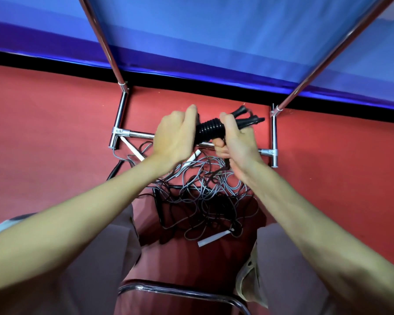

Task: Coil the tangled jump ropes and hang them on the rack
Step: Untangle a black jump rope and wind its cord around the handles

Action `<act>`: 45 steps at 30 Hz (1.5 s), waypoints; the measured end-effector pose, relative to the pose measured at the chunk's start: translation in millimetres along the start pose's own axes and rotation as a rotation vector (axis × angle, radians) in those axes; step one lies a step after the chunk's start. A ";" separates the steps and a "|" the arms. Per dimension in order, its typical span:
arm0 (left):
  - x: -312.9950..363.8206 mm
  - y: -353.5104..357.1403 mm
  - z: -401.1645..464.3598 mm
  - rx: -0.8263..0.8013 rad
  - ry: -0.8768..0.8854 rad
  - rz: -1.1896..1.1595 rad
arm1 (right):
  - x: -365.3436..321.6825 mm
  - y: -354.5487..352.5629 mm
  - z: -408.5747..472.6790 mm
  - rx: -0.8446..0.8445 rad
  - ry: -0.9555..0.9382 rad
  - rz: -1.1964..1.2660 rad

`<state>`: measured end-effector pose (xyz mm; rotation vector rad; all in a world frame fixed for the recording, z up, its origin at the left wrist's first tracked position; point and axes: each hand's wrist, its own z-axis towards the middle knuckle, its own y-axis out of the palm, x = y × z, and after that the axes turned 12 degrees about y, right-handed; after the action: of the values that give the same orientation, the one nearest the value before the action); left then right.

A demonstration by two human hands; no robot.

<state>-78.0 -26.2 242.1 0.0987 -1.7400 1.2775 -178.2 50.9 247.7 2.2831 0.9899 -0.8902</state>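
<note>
Binding one black rope above the tangle

Nearest, the rope tangle of thin grey and black cords lies on the red floor. Above it the left hand and right hand each clench the black bundle, its ribbed wraps lying left-right, just before the chrome rack bar.

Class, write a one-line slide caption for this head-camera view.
Both hands, left hand and right hand, grip a wound black jump rope above tangled ropes on the red floor.
</note>
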 end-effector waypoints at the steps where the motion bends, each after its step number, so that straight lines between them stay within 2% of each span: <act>1: 5.2 -2.4 2.5 -0.090 -0.160 -0.247 | -1.3 -2.0 0.3 0.017 -0.092 -0.062; 3: 9.6 -8.8 7.1 -0.252 -0.459 -0.674 | -2.3 -5.5 1.3 -0.004 -0.231 -0.162; 5: 8.0 -14.2 9.4 -0.337 -0.549 -0.792 | -2.5 -6.2 -0.7 -0.063 -0.334 -0.243; 7: 5.5 -17.1 8.5 -0.391 -0.561 -0.829 | -1.1 -5.6 -2.3 -0.083 -0.409 -0.290; 9: 3.8 -13.8 7.5 -0.323 -0.531 -0.782 | 1.2 -2.3 -4.4 -0.053 -0.449 -0.306; 11: 6.7 -9.7 7.1 -0.154 -0.494 -0.687 | 5.5 1.5 -4.9 -0.003 -0.441 -0.295; 14: 4.4 -5.4 10.5 0.037 -0.474 -0.576 | 9.3 7.5 -5.4 0.048 -0.355 -0.217; 17: -3.0 -2.5 11.8 0.107 -0.357 -0.356 | 8.3 10.7 -5.6 0.055 -0.241 -0.139; 19: -5.7 0.1 9.6 0.133 -0.269 -0.227 | 8.6 11.1 -6.4 0.050 -0.199 -0.120; 22: -10.3 0.2 5.4 0.125 -0.134 -0.175 | 9.5 11.1 -8.0 0.058 -0.136 -0.086; 24: -14.0 -0.3 2.4 -0.017 -0.014 -0.097 | 11.4 12.1 -9.1 0.076 -0.087 -0.060; 26: -18.3 -0.8 0.6 -0.066 0.039 -0.056 | 16.4 13.4 -8.8 0.117 -0.034 -0.026; 27: -18.6 -0.5 2.2 -0.062 0.035 -0.038 | 19.4 13.7 -8.0 0.141 -0.007 -0.010; 30: -18.0 -0.6 -0.5 0.006 0.183 0.060 | 23.8 12.5 -5.7 0.111 0.048 0.037; 33: -16.6 2.0 6.0 0.156 0.154 0.032 | 20.5 7.5 -1.8 0.022 0.047 0.068; 36: -11.1 1.5 11.1 0.090 0.003 -0.042 | 15.4 2.5 -0.3 -0.009 -0.003 0.026; 41: -13.0 3.8 9.6 -0.037 -0.068 -0.113 | 14.0 3.4 -1.4 -0.038 -0.086 -0.065; 45: -14.4 -2.5 11.1 0.123 -0.019 -0.015 | 10.3 7.4 -0.1 -0.124 -0.071 -0.087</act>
<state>-75.6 -42.1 233.5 0.1952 -1.6730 1.3760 -167.1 51.0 241.6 2.1054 1.0891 -0.9129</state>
